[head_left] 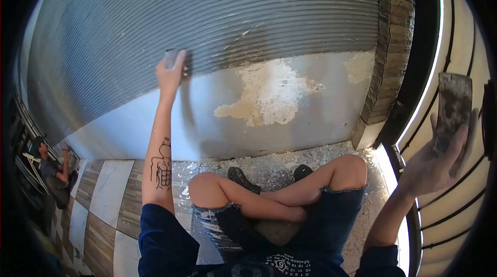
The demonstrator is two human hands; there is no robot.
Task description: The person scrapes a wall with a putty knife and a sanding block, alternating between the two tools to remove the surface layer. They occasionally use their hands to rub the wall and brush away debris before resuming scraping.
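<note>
My left hand [173,70] is raised against the ridged grey wall panel [207,18], near its lower edge. Its fingers are closed around a small grey flat piece [170,59], whose exact kind I cannot make out. Out to the right, my right hand [448,160] grips a dark rectangular slab [454,106] by its lower end. The slab's face is smudged with pale dust, and its upper part sticks up past the fingers. Below the ridges, the smooth wall band [202,106] has a peeled, pale patch [269,93].
My crossed legs [279,194] rest on a floor littered with flakes [202,235]. Wood-and-white tiles [108,189] spread to the left, where another person [52,173] crouches by the wall. A wood-look column [391,44] and a barred gate [445,215] stand at right.
</note>
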